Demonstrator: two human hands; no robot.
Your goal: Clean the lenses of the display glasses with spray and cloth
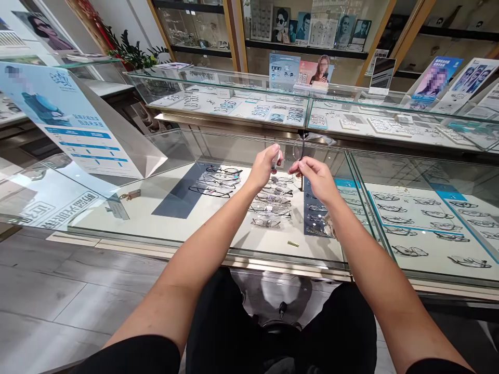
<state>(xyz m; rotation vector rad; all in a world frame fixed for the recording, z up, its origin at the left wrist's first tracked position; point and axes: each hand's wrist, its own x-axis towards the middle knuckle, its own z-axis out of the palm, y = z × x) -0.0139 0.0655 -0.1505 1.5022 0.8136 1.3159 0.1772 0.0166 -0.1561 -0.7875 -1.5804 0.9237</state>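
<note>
Head view: above the glass surface (pixel 234 244), left hand (pixel 265 167) pinches a small pale item (pixel 276 157); right hand (pixel 316 177) pinches dark-framed glasses (pixel 302 148).

Glass counter (pixel 128 228), displayed frames (pixel 218 183), blue poster (pixel 78 124)

A single camera on the person's head looks forward and down along both outstretched forearms. The left hand (pixel 265 165) and right hand (pixel 316 177), with the eyeglasses (pixel 302 151) pinched between them, sit near mid-frame at arm's length above a glass display counter (pixel 156 231). The wide lens (straight edges bow towards the borders) also takes in the lap below and wall shelves (pixel 304 49) above.
</note>
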